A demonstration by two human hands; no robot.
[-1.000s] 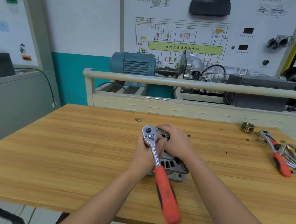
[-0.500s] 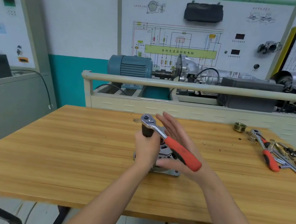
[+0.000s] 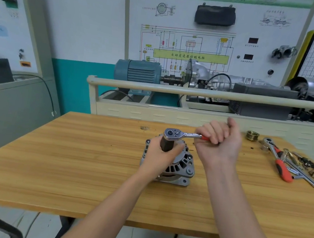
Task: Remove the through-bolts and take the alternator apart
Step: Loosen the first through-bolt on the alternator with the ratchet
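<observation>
Left hand (image 3: 159, 154) on alternator (image 3: 178, 166) (socket gripped), right hand (image 3: 217, 142) gripping ratchet (image 3: 181, 134)

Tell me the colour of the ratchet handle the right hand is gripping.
Red, peeking out of the right hand on the ratchet; only the head view shows it.

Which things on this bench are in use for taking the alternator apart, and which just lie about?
In use:
alternator
ratchet with its socket
left hand, holding the socket
right hand, gripping the ratchet handle

Lying about:
brass pulley
second ratchet
loose tools and small parts
</observation>
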